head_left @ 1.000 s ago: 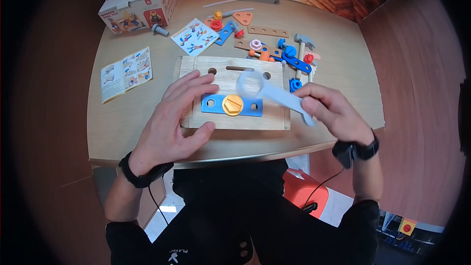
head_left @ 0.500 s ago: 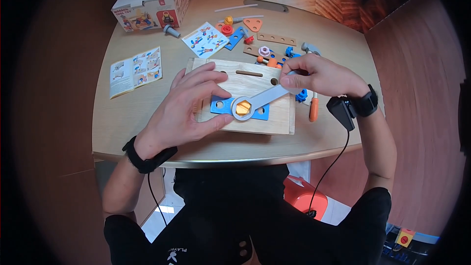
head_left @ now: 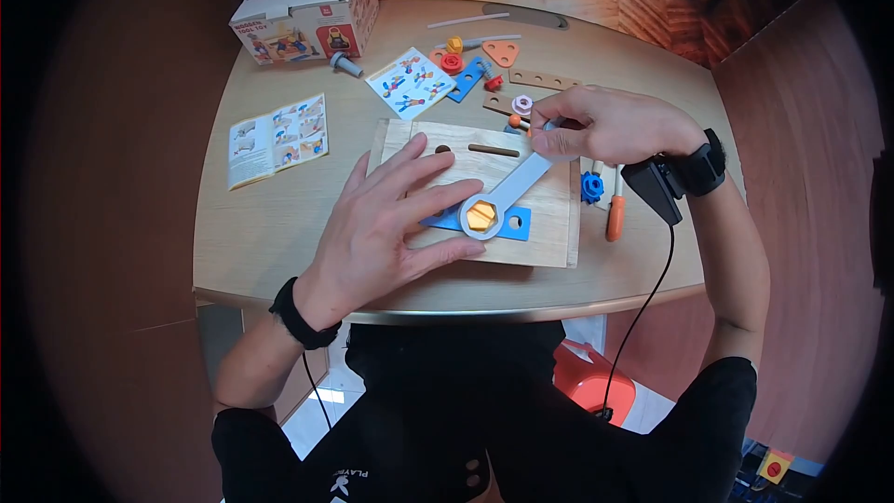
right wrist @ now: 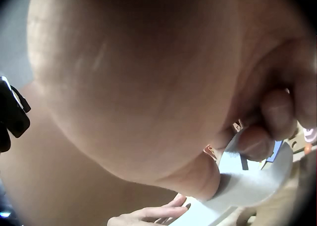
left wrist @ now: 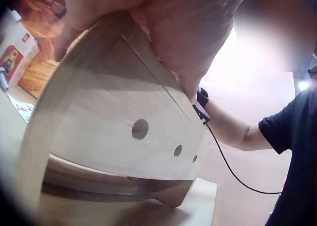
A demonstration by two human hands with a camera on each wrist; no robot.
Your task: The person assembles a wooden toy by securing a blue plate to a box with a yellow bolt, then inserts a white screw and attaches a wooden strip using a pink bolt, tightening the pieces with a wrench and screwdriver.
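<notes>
A grey toy wrench (head_left: 520,183) lies at a slant over the wooden toy bench (head_left: 551,244), its ring end around a yellow hex bolt head (head_left: 481,216). Beneath the ring, a blue strip with holes (head_left: 519,226) lies flat on the bench top. My right hand (head_left: 619,127) pinches the wrench's far end between thumb and fingers; the right wrist view shows that pale open end (right wrist: 272,179) by the fingertips. With fingers spread, my left hand (head_left: 372,214) rests on the bench's left part, index finger and thumb on either side of the ring. The left wrist view shows the bench's side panel (left wrist: 99,122) with round holes.
Behind the bench lie wooden strips (head_left: 545,80), a red screw (head_left: 451,62) and an instruction sheet (head_left: 410,84). Another leaflet (head_left: 277,142) and a toy box (head_left: 307,14) are at left. An orange-handled tool (head_left: 616,217) and a blue nut (head_left: 592,187) lie at right.
The wrench came down from the air onto the yellow bolt head and has since swung slightly, its handle more toward the back. My left thumb and index finger moved in beside the ring.
</notes>
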